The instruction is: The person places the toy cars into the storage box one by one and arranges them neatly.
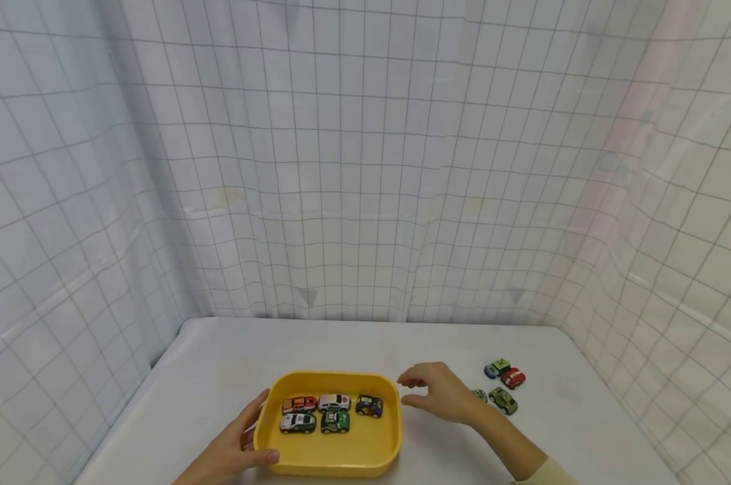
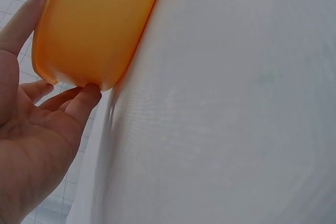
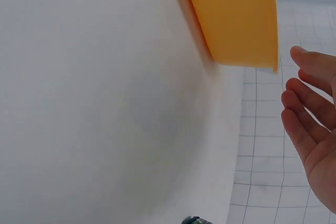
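A yellow plastic tray (image 1: 341, 453) stands on the white table with several toy cars in it. Inside are an orange-red car (image 1: 299, 404), a white and pink car (image 1: 333, 403), a dark blue car (image 1: 369, 406), a white and green car (image 1: 298, 423) and a green car (image 1: 335, 422). My left hand (image 1: 230, 450) holds the tray's left end, its thumb at the front corner and its fingers along the side, as the left wrist view also shows. Just off the tray's right rim hovers my right hand (image 1: 440, 394), its fingers loosely bent and nothing between them.
Right of the right hand lie more toy cars: a blue-green one (image 1: 497, 368), a red one (image 1: 513, 378), an olive green one (image 1: 503, 400) and a green one (image 1: 480, 395) partly hidden by the hand. White grid-patterned curtains (image 1: 341, 168) surround the table's back and sides.
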